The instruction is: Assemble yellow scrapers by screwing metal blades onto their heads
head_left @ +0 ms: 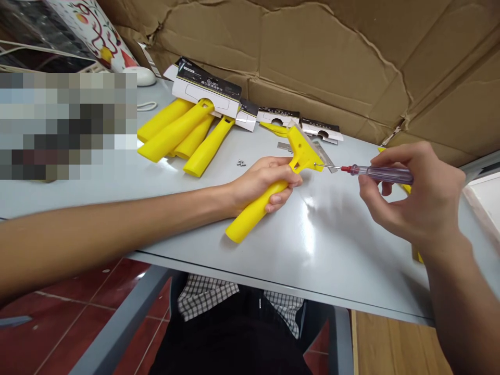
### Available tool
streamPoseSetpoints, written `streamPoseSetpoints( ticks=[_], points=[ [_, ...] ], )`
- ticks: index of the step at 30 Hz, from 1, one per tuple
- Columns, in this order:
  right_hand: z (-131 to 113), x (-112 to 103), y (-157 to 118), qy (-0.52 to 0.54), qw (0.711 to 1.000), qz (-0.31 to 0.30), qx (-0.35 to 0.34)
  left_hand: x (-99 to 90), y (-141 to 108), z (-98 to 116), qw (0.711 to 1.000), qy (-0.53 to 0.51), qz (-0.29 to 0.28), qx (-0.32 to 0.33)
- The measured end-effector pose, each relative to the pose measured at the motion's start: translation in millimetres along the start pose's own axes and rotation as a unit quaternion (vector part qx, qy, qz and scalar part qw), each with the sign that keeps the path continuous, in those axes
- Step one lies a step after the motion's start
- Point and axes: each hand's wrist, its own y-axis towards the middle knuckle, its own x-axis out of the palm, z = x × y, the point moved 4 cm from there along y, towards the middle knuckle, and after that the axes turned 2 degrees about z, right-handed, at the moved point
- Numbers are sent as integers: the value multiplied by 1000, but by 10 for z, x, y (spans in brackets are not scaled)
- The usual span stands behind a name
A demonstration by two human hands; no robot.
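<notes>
My left hand is wrapped round the handle of a yellow scraper, just above the table. The scraper's wide head points up and away, with a clear strip along its edge. In my right hand is a screwdriver with a see-through purplish handle and a red collar. Its thin shaft lies level, and the tip meets a small screw at the near corner of the scraper head. Several loose screws lie on the table beyond my left wrist.
Several yellow scrapers in black-and-white card sleeves are piled at the back left. More sleeves and a metal blade lie behind the scraper head. Cardboard walls the table's back. A white mouse sits at the far left.
</notes>
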Motion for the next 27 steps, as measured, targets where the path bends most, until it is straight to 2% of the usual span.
streamPoseSetpoints(
  ticks=[6,10,14,18,21,24,27],
  points=[
    [21,6,4,-34,999,32,-28,-5,2,12,1000,1,11,4],
    [71,13,-13,-61,997,53,-21,-21,2,-5,1000,11,2,2],
    [77,14,-21,-53,998,22,9,-16,-6,1,1000,11,1,7],
    [29,6,-15,-14,1000,-11,3,-12,-21,9,1000,23,4,6],
    [16,2,-8,-13,1000,6,-19,-23,-20,2,999,32,10,0],
    [41,-1,-11,-39,998,47,-34,-33,-8,-10,1000,28,5,-2],
    [76,10,-27,-65,996,55,-20,-44,-1,-29,1000,31,-4,-1]
  ],
)
